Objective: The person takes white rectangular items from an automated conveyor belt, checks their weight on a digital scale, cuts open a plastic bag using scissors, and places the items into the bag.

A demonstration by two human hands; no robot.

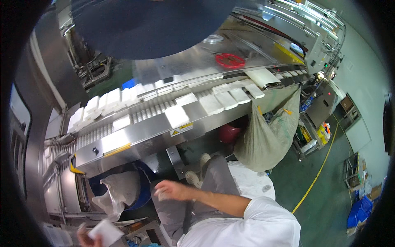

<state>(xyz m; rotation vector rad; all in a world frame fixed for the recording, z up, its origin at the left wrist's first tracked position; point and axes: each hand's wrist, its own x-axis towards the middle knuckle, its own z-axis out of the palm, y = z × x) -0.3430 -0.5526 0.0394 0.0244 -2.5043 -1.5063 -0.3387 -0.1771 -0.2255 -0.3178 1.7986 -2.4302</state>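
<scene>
At the lower left edge my left hand (85, 237) is closed on a flat white rectangular pack (108, 233); motion blurs its fingers. My right hand (175, 191) is over my lap with its fingers curled. Something small and pale shows at those fingertips, too unclear to name. In front of me runs a steel roller conveyor (149, 114). A similar white pack (176, 116) lies on its near edge, and several more white packs (212, 104) sit farther right. A row of white packs (108, 100) stands along the far side.
A blue bin (144, 181) with a pale plastic liner (123, 187) stands beside my legs. A large cloth sack (269, 136) hangs from the conveyor's right end. A red round tray (230, 60) rests on the machine top. A dark round panel (152, 29) blocks the upper view.
</scene>
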